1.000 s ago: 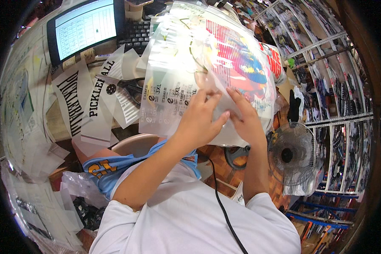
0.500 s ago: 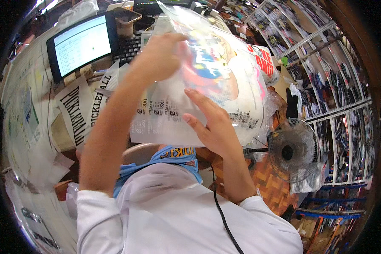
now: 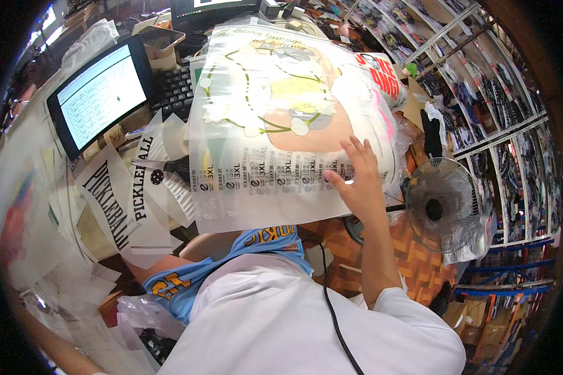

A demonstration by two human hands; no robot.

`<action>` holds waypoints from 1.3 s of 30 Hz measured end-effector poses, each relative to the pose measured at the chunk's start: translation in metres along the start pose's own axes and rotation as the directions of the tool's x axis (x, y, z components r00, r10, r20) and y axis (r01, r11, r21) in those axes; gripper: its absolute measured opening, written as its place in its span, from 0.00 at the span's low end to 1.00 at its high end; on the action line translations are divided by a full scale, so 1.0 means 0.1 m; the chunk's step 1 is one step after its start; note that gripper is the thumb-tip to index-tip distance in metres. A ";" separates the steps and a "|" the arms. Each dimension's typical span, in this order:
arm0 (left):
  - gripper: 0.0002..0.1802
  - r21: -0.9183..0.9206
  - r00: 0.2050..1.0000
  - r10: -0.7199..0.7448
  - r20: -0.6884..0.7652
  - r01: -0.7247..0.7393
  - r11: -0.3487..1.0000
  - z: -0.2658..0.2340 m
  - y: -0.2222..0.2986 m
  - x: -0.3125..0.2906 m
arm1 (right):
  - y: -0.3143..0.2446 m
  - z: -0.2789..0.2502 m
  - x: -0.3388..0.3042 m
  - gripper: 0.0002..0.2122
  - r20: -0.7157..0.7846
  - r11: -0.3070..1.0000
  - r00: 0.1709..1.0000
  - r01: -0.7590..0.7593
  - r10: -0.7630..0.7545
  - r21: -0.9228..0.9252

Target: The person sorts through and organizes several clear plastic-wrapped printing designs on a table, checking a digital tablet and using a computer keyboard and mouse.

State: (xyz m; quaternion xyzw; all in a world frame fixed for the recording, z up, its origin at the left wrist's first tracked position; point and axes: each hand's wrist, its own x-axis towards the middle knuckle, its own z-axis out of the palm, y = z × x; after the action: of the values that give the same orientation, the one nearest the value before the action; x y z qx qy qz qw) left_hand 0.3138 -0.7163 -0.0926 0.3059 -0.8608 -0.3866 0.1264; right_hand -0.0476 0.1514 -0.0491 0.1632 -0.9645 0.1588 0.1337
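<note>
My right hand (image 3: 361,181) rests at the right part of a translucent printed film sheet (image 3: 231,212), its fingers apart and nothing gripped. The sheet carries a green leafy outline, white flowers and a yellow and tan picture, with a row of small black size labels below. It lies on a stack of similar film whose right edge shows pink print. My left forearm (image 3: 62,347) reaches out to the far lower left; its hand is lost at the dark rim. Near there, a blurred film with red and blue print (image 3: 19,212) lies over other sheets.
Left of the stack are a tablet screen (image 3: 100,94), a black keyboard (image 3: 172,94) and cut film strips with black lettering (image 3: 109,200). To the right stand a fan (image 3: 441,206) and shelves of hanging film (image 3: 500,125). A black cable (image 3: 327,300) crosses my shirt.
My left hand has carried the colourful top film off the stack to the left, baring the flower-printed sheet. My right hand has shifted right, its fingers spread.
</note>
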 end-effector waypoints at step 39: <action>0.22 -0.224 0.889 0.456 0.046 -0.436 0.872 4.65 4.32 -1.03 | 0.55 -0.13 -0.37 0.15 -0.160 0.975 0.985 -0.033 0.070 0.220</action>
State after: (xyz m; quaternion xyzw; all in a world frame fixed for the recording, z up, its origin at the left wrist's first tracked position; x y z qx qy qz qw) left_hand -0.0020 -0.1564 -0.0811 0.0651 -0.8681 -0.4491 0.2014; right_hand -0.0307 0.2159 -0.0630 0.1377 -0.9308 0.2793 0.1913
